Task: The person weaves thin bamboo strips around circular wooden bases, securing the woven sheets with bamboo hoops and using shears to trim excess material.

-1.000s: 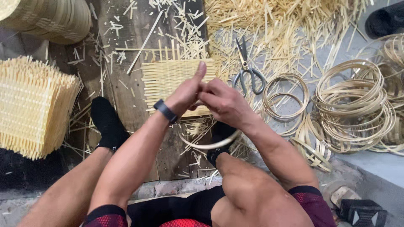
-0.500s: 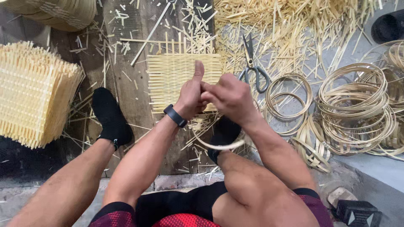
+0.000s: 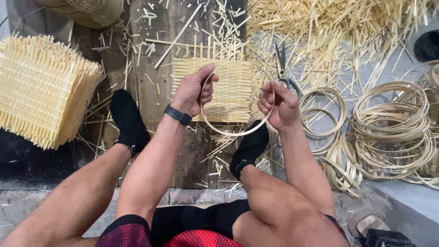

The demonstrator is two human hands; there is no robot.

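Right now the left hand (image 3: 194,91) and the right hand (image 3: 279,103) are apart, and each one is pinched tight on a side of a thin bamboo hoop (image 3: 231,132). The hoop hangs in the air between them, above the person's two black socks. Its bottom curve dips toward six o'clock. The left hand grips it at about nine o'clock on the ring, the right hand at about three o'clock.

Behind the hoop, toward twelve o'clock, a small woven mat (image 3: 228,91) lies on the wooden floor (image 3: 151,91). Scissors (image 3: 282,68) lie just past the right hand. A pile of more hoops (image 3: 393,132) sits at three o'clock. A stack of woven mats (image 3: 41,89) sits at nine o'clock.

I think the hoop is very light and springy. It bends, but it could snap if it is squeezed too hard. Holding it at two opposite sides looks like the best way.
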